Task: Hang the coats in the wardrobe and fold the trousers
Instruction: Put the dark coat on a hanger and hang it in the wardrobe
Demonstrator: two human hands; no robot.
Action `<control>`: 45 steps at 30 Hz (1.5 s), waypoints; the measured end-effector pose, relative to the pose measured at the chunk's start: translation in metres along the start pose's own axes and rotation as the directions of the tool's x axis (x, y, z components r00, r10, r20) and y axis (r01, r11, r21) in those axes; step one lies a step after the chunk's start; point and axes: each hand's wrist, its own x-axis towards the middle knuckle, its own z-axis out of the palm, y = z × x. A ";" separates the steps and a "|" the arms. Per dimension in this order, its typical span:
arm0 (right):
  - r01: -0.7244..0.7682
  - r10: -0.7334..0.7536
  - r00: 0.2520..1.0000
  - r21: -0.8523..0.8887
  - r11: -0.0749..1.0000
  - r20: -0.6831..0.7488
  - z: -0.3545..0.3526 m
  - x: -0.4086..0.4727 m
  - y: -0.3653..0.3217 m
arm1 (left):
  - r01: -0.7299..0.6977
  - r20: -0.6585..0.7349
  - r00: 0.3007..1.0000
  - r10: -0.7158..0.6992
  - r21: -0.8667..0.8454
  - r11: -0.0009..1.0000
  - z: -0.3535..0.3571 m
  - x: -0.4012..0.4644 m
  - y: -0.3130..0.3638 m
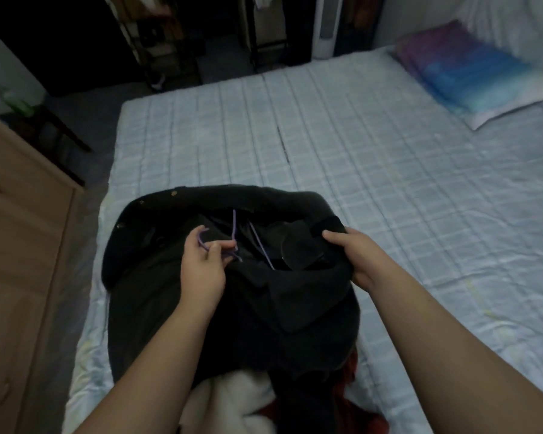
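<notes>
A dark coat (201, 308) lies on the near end of the bed (358, 151), its collar end turned away from me. A thin purple hanger (234, 227) sits inside the open neck of the coat. My left hand (206, 261) pinches the hanger's hook at the coat's left side. My right hand (355, 255) grips the coat's collar edge on the right. White and red clothes (232, 405) show under the coat's near edge.
A wooden cabinet (16, 245) stands close on the left of the bed. A dark open wardrobe with a clothes rack (176, 36) is across the floor at the back. A coloured pillow (474, 73) lies at the bed's far right.
</notes>
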 end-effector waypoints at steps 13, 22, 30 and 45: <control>0.588 -0.564 0.807 -0.336 0.736 0.176 0.114 -0.175 -0.117 | -0.316 0.237 0.925 0.296 0.052 0.947 -0.063 -0.077 0.157; 0.768 -0.687 0.628 -0.436 0.469 0.366 0.162 -0.267 -0.183 | -0.513 0.425 0.813 0.397 0.202 0.835 -0.093 -0.123 0.291; 0.738 -0.547 0.672 -0.398 0.545 0.499 0.140 -0.264 -0.122 | -0.519 0.311 0.848 0.429 0.322 0.792 -0.054 -0.178 0.271; 0.611 -0.534 0.748 -0.724 0.319 0.395 0.092 -0.228 -0.054 | -0.426 0.341 0.881 0.329 0.266 0.864 0.004 -0.230 0.248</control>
